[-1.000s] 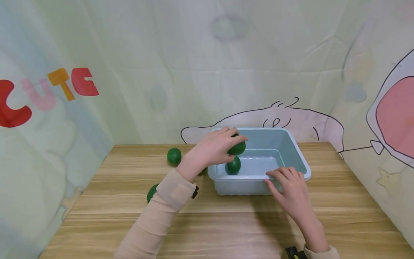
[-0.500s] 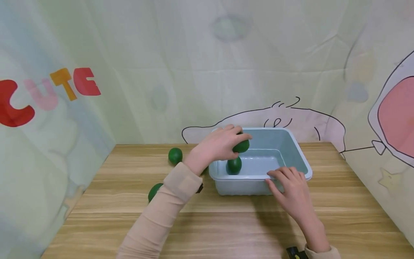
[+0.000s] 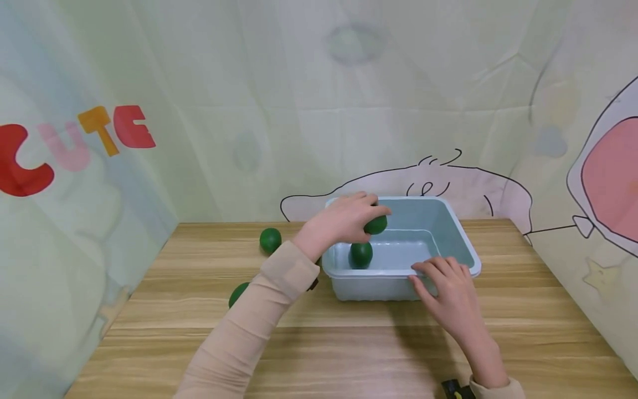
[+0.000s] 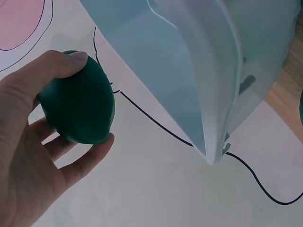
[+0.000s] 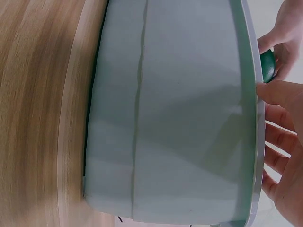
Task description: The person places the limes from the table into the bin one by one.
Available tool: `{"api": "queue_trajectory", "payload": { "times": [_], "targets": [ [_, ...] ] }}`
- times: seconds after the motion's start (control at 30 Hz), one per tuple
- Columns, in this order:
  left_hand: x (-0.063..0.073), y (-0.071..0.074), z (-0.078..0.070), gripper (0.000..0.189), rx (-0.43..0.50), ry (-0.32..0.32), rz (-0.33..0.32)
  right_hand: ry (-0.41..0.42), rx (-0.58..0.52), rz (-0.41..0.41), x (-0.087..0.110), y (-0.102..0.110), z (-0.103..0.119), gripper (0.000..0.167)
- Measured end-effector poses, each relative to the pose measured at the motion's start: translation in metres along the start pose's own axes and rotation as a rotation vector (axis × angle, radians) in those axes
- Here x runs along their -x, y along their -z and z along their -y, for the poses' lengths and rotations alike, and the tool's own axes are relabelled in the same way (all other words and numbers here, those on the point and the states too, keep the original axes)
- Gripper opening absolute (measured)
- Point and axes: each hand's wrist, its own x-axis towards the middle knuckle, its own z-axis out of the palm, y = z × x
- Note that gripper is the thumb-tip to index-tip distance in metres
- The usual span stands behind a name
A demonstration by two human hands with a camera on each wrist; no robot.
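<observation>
Right now, your left hand grasps a smooth, dark-green, egg-shaped fruit-like piece, thumb over one side and fingers curled round the other, as the left wrist view shows. From the head view, that held piece appears within the outline of the light-blue, rectangular plastic bin, beyond its near rim. Below your left hand and nearer to you, a second dark-green rounded piece lies inside the bin, toward its left end.

Your right hand pinches the bin's near rim, to the right of that second piece, with the thumb on the outside and the fingers reaching over the edge.

To the left of your left hand, beyond the forearm, a third dark-green round piece rests on the light-brown wood-grain table. Nearer to you than that one, a fourth dark-green piece is partly hidden by your beige left sleeve. Beyond both hands hangs a pale cloth backdrop printed with cartoon shapes.
</observation>
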Motion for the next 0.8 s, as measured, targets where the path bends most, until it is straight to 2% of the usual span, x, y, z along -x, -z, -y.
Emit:
{"api": "queue_trajectory", "payload": {
  "times": [0.8],
  "targets": [
    [-0.018,-0.002,0.001,0.052,0.010,0.005,0.148,0.005,0.004,-0.002,0.000,0.000,0.001,0.019]
  ]
}}
